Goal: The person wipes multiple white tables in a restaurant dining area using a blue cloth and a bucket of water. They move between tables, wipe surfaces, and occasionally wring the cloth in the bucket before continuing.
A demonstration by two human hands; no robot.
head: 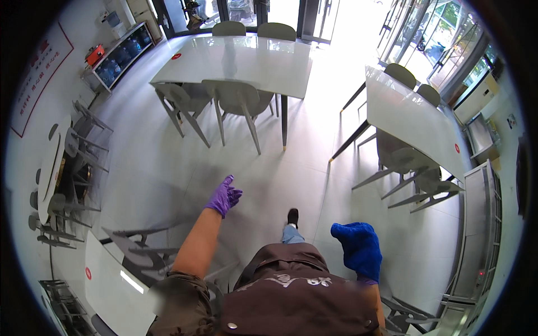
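My left hand (225,196), in a purple disposable glove, reaches out over the tiled floor with its fingers somewhat apart and nothing in them. A blue cloth (359,248) covers most of my right hand (366,278); only a bit of purple glove shows at the wrist, and the fingers are hidden beneath the cloth. Both hands are away from the furniture. Below them is the brown apron (294,302) on my body, which bears writing, and one dark shoe (293,217) shows on the floor.
A long white table (235,63) with grey chairs (231,94) stands ahead. Another white table (412,117) with chairs is at the right, beyond a steel cabinet (475,235). A white table corner (113,290) and chair lie close at lower left. Glass doors (317,19) are at the back.
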